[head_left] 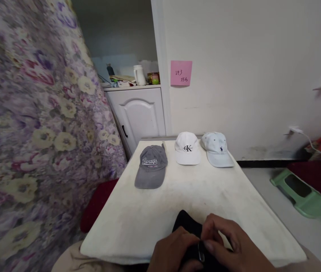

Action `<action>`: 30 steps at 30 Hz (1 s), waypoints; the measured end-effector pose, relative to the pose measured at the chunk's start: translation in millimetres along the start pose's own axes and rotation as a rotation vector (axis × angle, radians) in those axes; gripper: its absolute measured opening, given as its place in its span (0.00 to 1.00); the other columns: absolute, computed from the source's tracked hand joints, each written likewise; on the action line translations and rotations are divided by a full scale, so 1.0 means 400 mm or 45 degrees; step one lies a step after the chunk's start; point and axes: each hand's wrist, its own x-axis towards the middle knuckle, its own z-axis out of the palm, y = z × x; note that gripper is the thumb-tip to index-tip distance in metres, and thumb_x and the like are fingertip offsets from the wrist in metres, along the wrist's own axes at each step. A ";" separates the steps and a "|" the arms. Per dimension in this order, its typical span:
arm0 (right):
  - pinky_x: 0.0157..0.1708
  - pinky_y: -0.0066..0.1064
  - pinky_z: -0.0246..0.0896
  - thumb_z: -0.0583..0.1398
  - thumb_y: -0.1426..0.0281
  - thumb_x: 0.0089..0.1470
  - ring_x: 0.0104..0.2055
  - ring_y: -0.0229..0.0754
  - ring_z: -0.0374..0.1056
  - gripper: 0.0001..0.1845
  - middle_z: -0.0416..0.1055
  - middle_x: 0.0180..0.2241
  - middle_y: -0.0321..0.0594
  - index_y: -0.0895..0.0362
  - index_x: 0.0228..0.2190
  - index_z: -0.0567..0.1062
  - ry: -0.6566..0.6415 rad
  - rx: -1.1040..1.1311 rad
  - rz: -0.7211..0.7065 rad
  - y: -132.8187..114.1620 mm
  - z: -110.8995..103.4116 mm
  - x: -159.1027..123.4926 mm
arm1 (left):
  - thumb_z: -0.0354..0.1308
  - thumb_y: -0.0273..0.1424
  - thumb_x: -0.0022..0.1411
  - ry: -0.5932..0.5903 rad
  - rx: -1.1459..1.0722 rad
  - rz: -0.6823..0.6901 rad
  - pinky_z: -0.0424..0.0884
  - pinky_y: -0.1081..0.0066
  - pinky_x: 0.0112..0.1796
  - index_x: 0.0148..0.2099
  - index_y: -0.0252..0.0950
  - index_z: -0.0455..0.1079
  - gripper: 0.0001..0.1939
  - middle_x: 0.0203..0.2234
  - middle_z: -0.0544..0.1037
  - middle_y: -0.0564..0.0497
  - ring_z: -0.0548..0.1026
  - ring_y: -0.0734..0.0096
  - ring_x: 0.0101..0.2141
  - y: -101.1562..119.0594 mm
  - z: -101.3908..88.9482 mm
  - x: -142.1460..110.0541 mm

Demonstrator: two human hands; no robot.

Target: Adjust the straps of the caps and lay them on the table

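Note:
At the table's near edge, a black cap (188, 222) is mostly covered by my hands. A small metal buckle (201, 252) on its strap shows between them. My left hand (174, 247) is closed on the cap from the left, fingers bent over the dark cloth. From the right, my right hand (232, 241) pinches the strap by the buckle with thumb and forefinger. Farther up the table sit a grey cap (151, 166) with white lettering, a white cap (188, 148) with dark letters, and a pale blue cap (218, 149) with a small dark emblem.
The caps rest on a cloth-covered table (138, 215). A flowered curtain (44, 151) hangs at the left beside a dark red seat (99, 204). Behind stands a white cabinet (140, 117) holding a white jug (139, 74). At the right is a green stool (299, 192).

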 end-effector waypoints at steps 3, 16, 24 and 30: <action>0.37 0.40 0.55 0.57 0.59 0.51 0.34 0.45 0.58 0.10 0.61 0.28 0.35 0.53 0.27 0.66 0.032 -0.069 -0.013 0.007 0.004 0.001 | 0.45 0.49 0.71 0.034 0.019 0.039 0.66 0.75 0.28 0.47 0.40 0.69 0.20 0.30 0.78 0.51 0.76 0.72 0.28 0.000 0.005 0.004; 0.40 0.40 0.59 0.55 0.73 0.46 0.37 0.45 0.62 0.05 0.64 0.32 0.36 0.52 0.29 0.66 0.006 -0.222 -0.068 0.009 0.003 0.002 | 0.39 0.52 0.70 0.003 0.123 0.015 0.68 0.73 0.28 0.47 0.40 0.70 0.26 0.30 0.79 0.51 0.77 0.71 0.27 -0.007 0.014 0.005; 0.44 0.40 0.61 0.57 0.75 0.45 0.40 0.46 0.66 0.08 0.68 0.33 0.35 0.52 0.29 0.66 0.015 -0.277 -0.062 0.000 0.004 -0.009 | 0.38 0.53 0.70 -0.048 0.125 -0.027 0.69 0.72 0.30 0.45 0.38 0.72 0.29 0.31 0.80 0.48 0.79 0.68 0.30 0.008 0.001 0.013; 0.43 0.39 0.62 0.58 0.79 0.46 0.42 0.47 0.67 0.10 0.72 0.34 0.37 0.52 0.30 0.72 0.145 -0.517 -0.201 0.012 0.004 -0.016 | 0.41 0.52 0.70 -0.052 0.171 -0.061 0.70 0.71 0.29 0.45 0.36 0.72 0.28 0.31 0.80 0.47 0.79 0.67 0.30 0.005 0.001 0.010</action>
